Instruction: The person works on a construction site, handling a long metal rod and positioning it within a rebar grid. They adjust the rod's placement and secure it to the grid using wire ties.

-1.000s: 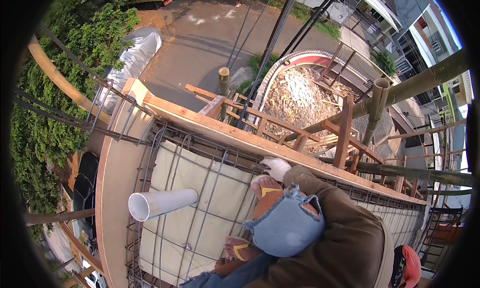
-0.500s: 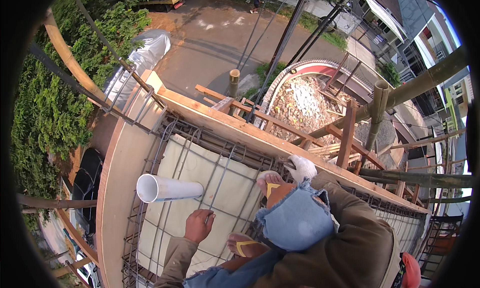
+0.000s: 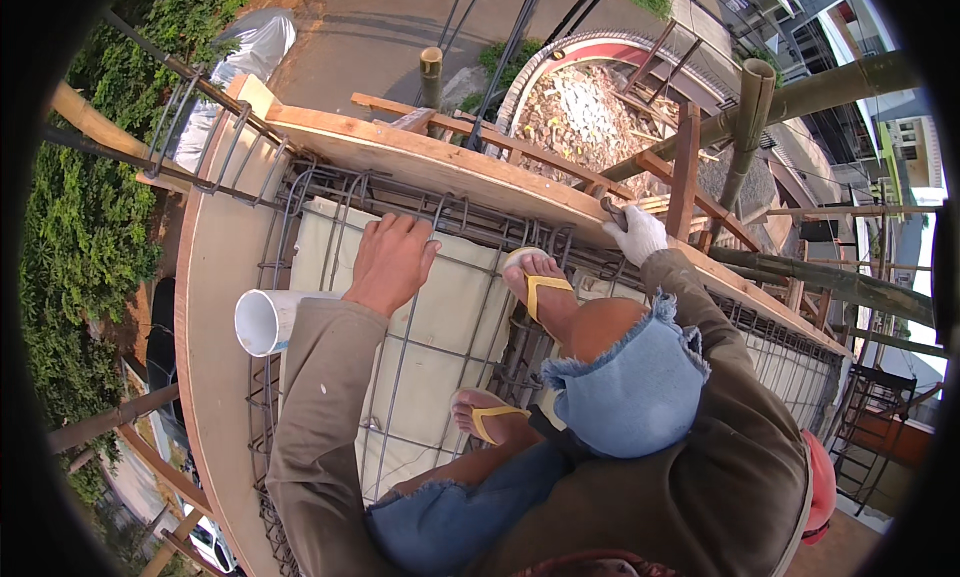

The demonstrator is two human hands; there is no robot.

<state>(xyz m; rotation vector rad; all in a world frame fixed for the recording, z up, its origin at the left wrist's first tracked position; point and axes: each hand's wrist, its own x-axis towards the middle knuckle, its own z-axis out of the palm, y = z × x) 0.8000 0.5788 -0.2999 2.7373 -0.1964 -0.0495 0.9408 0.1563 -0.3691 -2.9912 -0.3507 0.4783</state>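
Note:
My bare left hand (image 3: 392, 262) is held over the rebar mesh (image 3: 420, 352), back up, with fingers bent and closed together. What they hold, if anything, is hidden. A white plastic pipe (image 3: 265, 322) lies beside my left forearm, partly covered by the sleeve. My right hand (image 3: 640, 237), in a white glove, is closed on a dark metal hand tool (image 3: 613, 214) whose short end sticks out at the wooden formwork board (image 3: 500, 182). My feet, in yellow-strapped sandals (image 3: 545, 292), rest on the mesh and the pale sheet beneath it.
Tied rebar cages (image 3: 460, 212) run inside the formwork. A plywood side board (image 3: 205, 377) bounds the left, with bar stirrups (image 3: 205, 132) above its corner. Beyond the edge are bamboo poles (image 3: 750, 127), cables (image 3: 515, 52), and a rubble heap (image 3: 585, 107) far below.
My left hand has moved forward, its forearm now covering part of the pipe. My right hand has shifted right along the board, and the dark tool shows more plainly. The view has shifted.

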